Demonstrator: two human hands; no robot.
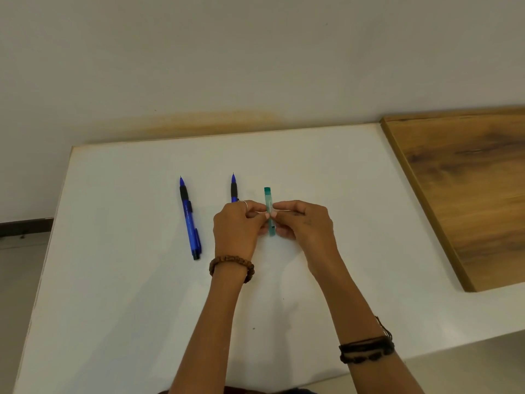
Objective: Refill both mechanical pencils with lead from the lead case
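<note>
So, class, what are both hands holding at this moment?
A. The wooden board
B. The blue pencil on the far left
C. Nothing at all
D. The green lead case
D: the left hand and right hand both pinch the green lead case, while the pencil on the far left lies untouched on the white table.

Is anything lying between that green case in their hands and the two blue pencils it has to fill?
Nothing visible does. Both hands hold the lead case; only bare white table separates it from the near pencil and far pencil.
</note>
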